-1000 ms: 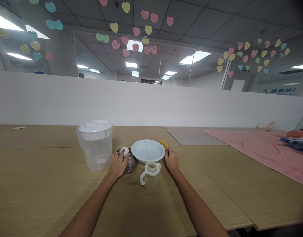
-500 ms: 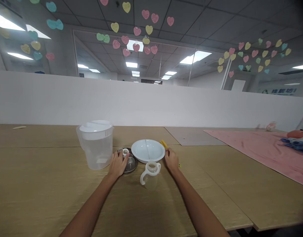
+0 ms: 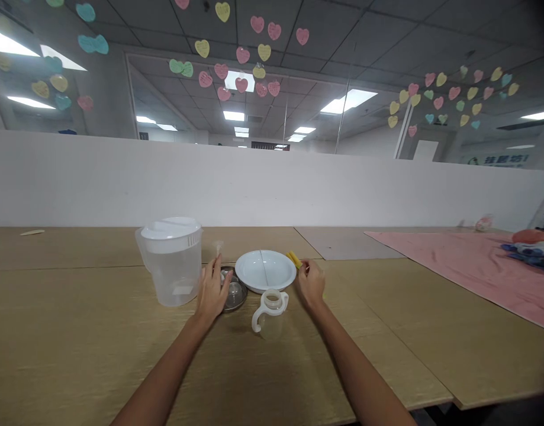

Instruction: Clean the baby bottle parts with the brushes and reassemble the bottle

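Note:
My left hand (image 3: 211,291) reaches over the left edge of a round metal dish (image 3: 237,303). Its fingers point forward, the thumb to the right, around a small white piece (image 3: 224,275) that they partly hide. A clear, blurred bit (image 3: 218,245) sticks up beyond those fingertips. To the right of the white oval bowl (image 3: 265,271) my right hand (image 3: 312,282) is closed, fingertips pinched at a yellow stick-like thing (image 3: 293,258) whose rest the hand covers. A small clear cup with a white hooked handle (image 3: 272,306) stands in front of the bowl, between the wrists.
Left of my left hand stands a translucent lidded pitcher (image 3: 171,260). A pink cloth (image 3: 453,266) covers the right of the table, with folded fabric (image 3: 531,248) on it. A thin flat strip (image 3: 32,232) lies far left. A white wall (image 3: 236,183) rises behind the table.
My left fingers have risen and moved forward with the white piece, and a clear bit now shows beyond them. My right hand has shifted slightly to the right.

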Demonstrator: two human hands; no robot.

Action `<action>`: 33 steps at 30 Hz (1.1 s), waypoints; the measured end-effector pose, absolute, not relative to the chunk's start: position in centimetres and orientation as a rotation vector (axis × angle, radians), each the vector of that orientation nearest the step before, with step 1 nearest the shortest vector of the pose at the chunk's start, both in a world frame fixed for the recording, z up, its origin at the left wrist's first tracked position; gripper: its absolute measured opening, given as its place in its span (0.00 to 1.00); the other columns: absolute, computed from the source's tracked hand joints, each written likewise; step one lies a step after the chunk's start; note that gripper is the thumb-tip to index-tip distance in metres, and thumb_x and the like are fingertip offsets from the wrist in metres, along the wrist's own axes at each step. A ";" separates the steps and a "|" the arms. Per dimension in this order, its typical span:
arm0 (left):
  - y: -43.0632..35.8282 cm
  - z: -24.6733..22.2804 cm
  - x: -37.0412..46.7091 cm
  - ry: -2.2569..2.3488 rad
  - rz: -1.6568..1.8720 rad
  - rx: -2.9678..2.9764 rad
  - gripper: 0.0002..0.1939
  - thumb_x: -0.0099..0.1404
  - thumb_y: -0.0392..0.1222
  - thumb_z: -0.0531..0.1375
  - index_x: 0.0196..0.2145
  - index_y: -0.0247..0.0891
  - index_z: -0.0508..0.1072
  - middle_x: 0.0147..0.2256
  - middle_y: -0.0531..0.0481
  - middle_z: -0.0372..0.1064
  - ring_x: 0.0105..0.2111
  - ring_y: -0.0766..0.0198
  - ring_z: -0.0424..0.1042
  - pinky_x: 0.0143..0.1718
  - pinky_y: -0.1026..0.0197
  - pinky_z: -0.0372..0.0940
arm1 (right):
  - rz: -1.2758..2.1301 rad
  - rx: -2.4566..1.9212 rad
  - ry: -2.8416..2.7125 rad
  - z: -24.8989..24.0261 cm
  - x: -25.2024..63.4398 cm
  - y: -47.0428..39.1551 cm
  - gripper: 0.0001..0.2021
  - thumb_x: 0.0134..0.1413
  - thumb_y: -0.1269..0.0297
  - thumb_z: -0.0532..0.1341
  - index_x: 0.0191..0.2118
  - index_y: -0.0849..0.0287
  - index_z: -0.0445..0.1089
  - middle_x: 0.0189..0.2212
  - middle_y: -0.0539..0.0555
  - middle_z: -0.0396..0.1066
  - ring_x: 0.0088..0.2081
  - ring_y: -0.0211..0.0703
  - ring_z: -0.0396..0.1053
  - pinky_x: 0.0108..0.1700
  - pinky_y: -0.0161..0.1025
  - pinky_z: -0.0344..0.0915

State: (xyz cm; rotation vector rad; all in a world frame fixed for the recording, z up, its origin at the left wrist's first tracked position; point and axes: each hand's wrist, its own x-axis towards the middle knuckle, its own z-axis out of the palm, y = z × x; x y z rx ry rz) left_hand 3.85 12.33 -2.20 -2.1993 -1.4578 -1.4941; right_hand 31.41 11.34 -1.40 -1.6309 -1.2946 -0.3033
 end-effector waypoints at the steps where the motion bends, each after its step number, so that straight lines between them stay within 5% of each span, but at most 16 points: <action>1: 12.0 -1.8 4.0 -1.403 -1.532 -2.205 0.25 0.67 0.47 0.46 0.59 0.33 0.55 0.52 0.36 0.60 0.51 0.52 0.60 0.51 0.46 0.58 | -0.312 -1.601 -1.296 -0.7 31.3 11.3 0.15 0.54 0.68 0.47 0.39 0.64 0.69 0.34 0.58 0.72 0.33 0.42 0.67 0.38 0.36 0.58; 7: 10.4 -0.5 4.9 -1.134 -1.836 -2.208 0.14 0.67 0.41 0.48 0.44 0.40 0.71 0.41 0.46 0.71 0.43 0.61 0.68 0.45 0.56 0.64 | 0.106 -1.758 -1.983 3.4 28.5 12.5 0.15 0.55 0.68 0.50 0.43 0.59 0.70 0.41 0.55 0.73 0.40 0.40 0.68 0.39 0.32 0.59; 11: 9.7 -0.4 5.2 -1.020 -1.858 -2.211 0.12 0.65 0.39 0.52 0.41 0.41 0.73 0.39 0.49 0.74 0.40 0.62 0.70 0.42 0.58 0.65 | 0.310 -1.862 -2.160 3.2 26.5 14.1 0.08 0.44 0.70 0.60 0.32 0.59 0.74 0.34 0.54 0.75 0.35 0.41 0.70 0.35 0.31 0.60; 15: 9.1 -0.1 6.0 -0.983 -1.873 -2.231 0.11 0.65 0.37 0.52 0.39 0.42 0.74 0.37 0.50 0.75 0.38 0.63 0.71 0.40 0.59 0.65 | 0.375 -1.923 -2.152 2.3 25.8 15.2 0.07 0.41 0.75 0.59 0.29 0.64 0.74 0.30 0.57 0.75 0.32 0.42 0.71 0.32 0.31 0.61; 22: 9.8 0.8 8.6 -1.335 -1.966 -2.320 0.09 0.64 0.43 0.52 0.35 0.40 0.70 0.35 0.49 0.75 0.35 0.62 0.73 0.33 0.62 0.65 | 0.675 -1.791 -2.180 2.8 24.9 17.0 0.24 0.45 0.74 0.57 0.51 0.58 0.62 0.28 0.49 0.73 0.21 0.34 0.69 0.23 0.28 0.62; 27: 11.1 -1.0 9.4 -1.508 -1.726 -2.378 0.11 0.64 0.43 0.50 0.42 0.38 0.66 0.37 0.45 0.74 0.37 0.57 0.72 0.36 0.58 0.64 | 0.769 -1.701 -2.292 2.5 24.0 17.1 0.15 0.45 0.78 0.52 0.35 0.60 0.72 0.23 0.47 0.72 0.20 0.30 0.66 0.25 0.27 0.63; 33: 10.8 -2.8 9.5 -1.289 -1.319 -2.448 0.16 0.68 0.43 0.44 0.35 0.38 0.69 0.34 0.45 0.72 0.36 0.56 0.69 0.41 0.55 0.61 | 0.472 -1.715 -2.346 2.6 24.5 16.4 0.07 0.38 0.75 0.60 0.27 0.62 0.75 0.25 0.51 0.74 0.27 0.36 0.68 0.30 0.28 0.62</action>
